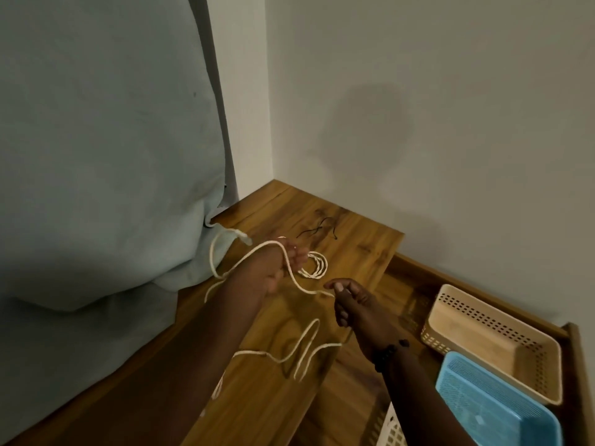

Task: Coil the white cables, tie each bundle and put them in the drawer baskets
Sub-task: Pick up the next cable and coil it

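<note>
Left hand: fingers clenched on the white cable, loops apparently draped over it.
Right hand: fingers pinching the same strand, just right of the left hand.
Cable axis: left to right between hands; slack trails on the counter.
Beige basket: right, nearer right hand.

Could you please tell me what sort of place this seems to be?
Probably a bedroom corner: a large grey-blue pillow leans against the wall, beside a wooden top over an open drawer holding a beige basket.
</note>
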A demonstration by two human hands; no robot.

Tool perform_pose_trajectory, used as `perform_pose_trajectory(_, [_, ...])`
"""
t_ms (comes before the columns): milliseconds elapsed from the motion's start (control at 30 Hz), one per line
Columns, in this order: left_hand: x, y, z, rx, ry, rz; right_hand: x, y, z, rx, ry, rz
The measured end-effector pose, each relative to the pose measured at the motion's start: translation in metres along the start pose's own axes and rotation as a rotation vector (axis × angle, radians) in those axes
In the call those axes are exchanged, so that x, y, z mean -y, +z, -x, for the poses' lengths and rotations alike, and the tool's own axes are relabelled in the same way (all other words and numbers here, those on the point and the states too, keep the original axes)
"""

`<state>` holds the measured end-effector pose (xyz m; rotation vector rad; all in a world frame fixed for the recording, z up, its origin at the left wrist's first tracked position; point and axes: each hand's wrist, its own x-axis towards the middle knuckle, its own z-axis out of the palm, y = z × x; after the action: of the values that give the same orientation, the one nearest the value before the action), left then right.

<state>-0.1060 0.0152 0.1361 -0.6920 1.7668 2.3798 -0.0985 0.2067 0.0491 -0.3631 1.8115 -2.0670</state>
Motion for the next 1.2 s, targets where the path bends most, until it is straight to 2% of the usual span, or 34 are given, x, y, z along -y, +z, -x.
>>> perform_pose_trajectory(67, [0.002, 0.013, 0.007, 0.119, 0.114, -0.109, 0.001, -0.009, 0.003, -0.065, -0.010, -0.060])
perform_pose_trajectory(133, [-0.002, 0.022, 0.010, 0.152, 0.218, -0.083, 0.001, -0.018, 0.006, -0.124, -0.032, -0.088])
perform_pose_trajectory(267, [-0.014, 0.052, 0.024, 0.006, 0.068, 0.320, 0.003, -0.035, 0.014, -0.214, -0.045, -0.079])
perform_pose_trajectory(367, [-0.018, 0.068, 0.031, -0.130, -0.013, 0.433, 0.009, -0.042, 0.020, -0.194, -0.038, 0.004])
perform_pose_trajectory(433, [-0.020, 0.081, 0.041, -0.203, 0.007, 0.321, 0.016, -0.046, 0.025, -0.178, -0.005, 0.139])
perform_pose_trajectory(500, [-0.018, 0.095, 0.051, -0.201, 0.078, 0.146, 0.030, -0.048, 0.028, -0.203, -0.015, 0.312])
perform_pose_trajectory(533, [-0.015, 0.101, 0.053, -0.162, 0.102, 0.072, 0.041, -0.047, 0.029, -0.220, -0.050, 0.338])
perform_pose_trajectory(600, [-0.005, 0.111, 0.058, -0.046, 0.101, -0.051, 0.069, -0.043, 0.031, -0.229, -0.129, 0.214])
perform_pose_trajectory(700, [0.012, 0.121, 0.061, 0.115, 0.080, -0.187, 0.119, -0.040, 0.032, -0.146, -0.124, 0.042])
perform_pose_trajectory(800, [0.019, 0.132, 0.064, 0.123, 0.095, -0.323, 0.156, -0.045, 0.038, -0.112, -0.082, 0.251])
perform_pose_trajectory(867, [0.019, 0.135, 0.068, 0.160, 0.137, -0.451, 0.165, -0.051, 0.042, -0.099, -0.132, 0.370])
perform_pose_trajectory(1000, [0.023, 0.136, 0.076, 0.329, 0.310, -0.778, 0.168, -0.060, 0.047, -0.079, -0.234, 0.378])
perform_pose_trajectory(1067, [0.024, 0.138, 0.078, 0.329, 0.347, -0.825, 0.168, -0.061, 0.053, 0.001, -0.252, 0.359])
perform_pose_trajectory(1133, [0.024, 0.140, 0.076, 0.316, 0.322, -0.802, 0.168, -0.062, 0.059, 0.081, -0.304, 0.458])
perform_pose_trajectory(1200, [0.023, 0.139, 0.078, 0.334, 0.251, -0.794, 0.169, -0.065, 0.062, 0.050, -0.382, 0.528])
